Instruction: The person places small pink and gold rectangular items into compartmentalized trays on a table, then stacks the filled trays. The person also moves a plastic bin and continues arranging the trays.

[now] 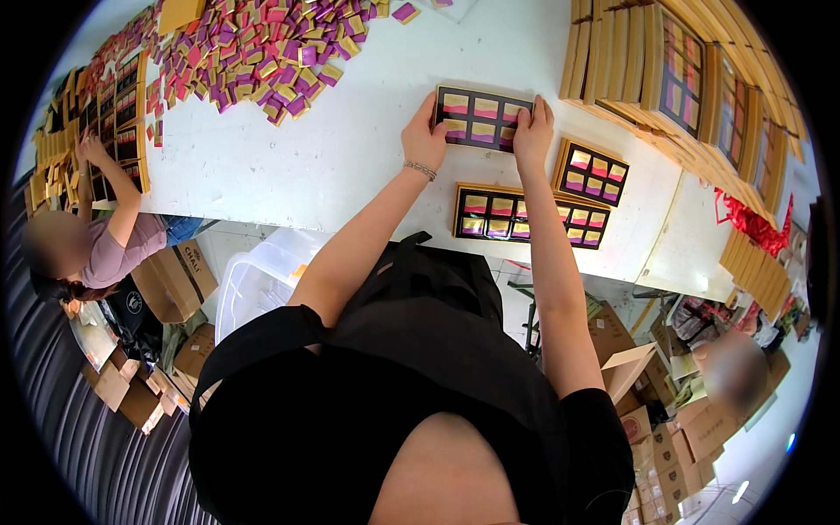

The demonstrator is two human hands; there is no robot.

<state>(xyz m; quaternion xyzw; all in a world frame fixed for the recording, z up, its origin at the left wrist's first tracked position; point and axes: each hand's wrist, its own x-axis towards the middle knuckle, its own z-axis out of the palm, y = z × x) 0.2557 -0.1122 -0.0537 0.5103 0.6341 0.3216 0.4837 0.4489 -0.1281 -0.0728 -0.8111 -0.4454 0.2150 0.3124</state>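
A flat black box (479, 120) with a gold edge lies between my two hands over the white table. Its several compartments, set in two rows, show pink, gold and purple wrapped pieces. My left hand (423, 138), with a bracelet on its wrist, grips the left end. Closed on the opposite end is my right hand (533, 140), thumb on the top face. Nearer to me on the table are similar filled boxes: a smaller-looking one (591, 172) right of my right wrist, and others (492, 215) partly hidden behind my right forearm.
A heap of loose wrapped pieces (262, 57) spreads at the far left of the white table (350, 175). Tall stacks of gold-edged boxes (612, 66) stand at the right. At left, a co-worker's arm (122, 188) reaches toward more boxes. A clear plastic bin (254, 280) sits below the table edge.
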